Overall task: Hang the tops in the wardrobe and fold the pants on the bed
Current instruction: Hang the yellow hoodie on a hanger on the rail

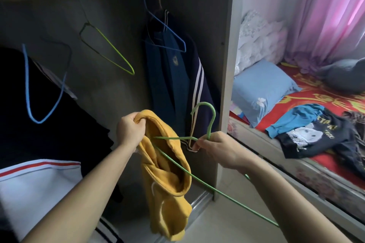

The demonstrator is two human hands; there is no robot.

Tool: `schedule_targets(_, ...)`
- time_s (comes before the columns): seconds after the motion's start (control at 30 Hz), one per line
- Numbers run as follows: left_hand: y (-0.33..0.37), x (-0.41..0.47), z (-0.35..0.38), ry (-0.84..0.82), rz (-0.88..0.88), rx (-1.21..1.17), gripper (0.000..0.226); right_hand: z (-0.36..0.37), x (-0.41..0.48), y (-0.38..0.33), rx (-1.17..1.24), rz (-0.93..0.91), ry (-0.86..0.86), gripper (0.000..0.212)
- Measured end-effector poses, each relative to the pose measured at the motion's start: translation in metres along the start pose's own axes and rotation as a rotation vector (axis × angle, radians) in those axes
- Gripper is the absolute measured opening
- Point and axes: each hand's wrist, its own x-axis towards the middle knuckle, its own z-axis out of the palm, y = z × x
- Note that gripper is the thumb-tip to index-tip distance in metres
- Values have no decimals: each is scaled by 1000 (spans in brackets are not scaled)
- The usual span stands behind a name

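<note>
Wardrobe (225, 65) open: left hand (130, 130) grips the yellow top (167, 175), right hand (215, 148) pinches the green hanger (207, 122) poked inside it.

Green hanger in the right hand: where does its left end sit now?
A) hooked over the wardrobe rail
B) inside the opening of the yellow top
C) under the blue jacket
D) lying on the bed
B: the right hand pinches the green hanger at its neck, and its end reaches into the opening of the yellow top, which the left hand grips by the edge.
</note>
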Motion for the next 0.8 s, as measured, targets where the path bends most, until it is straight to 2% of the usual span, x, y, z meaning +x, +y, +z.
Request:
schedule_targets(0.2,14,-15,7,-74,-43,-8,19,-9,-10,-6,-83,-40,27,34)
schedule_targets(0.33,49,-33,23,-223,33,-220,14,33,22,21,-69,147,-109,35)
schedule_targets(0.43,70,-45,21,-276,199,-269,12,49,34,39,13,180,73,35)
schedule_targets(0.53,71,-43,11,-184,435,-44,7,36,31,33,284,90,291,33)
schedule_targets(0.63,56,-30,3,-104,400,120,24,30,30,35,397,-118,534,32)
schedule_targets(0.7,54,-29,1,-166,408,66,20,35,30,39,450,-227,645,30)
schedule_targets(0.8,73,-45,1,-442,414,-123,14,28,40,32,436,-156,619,33)
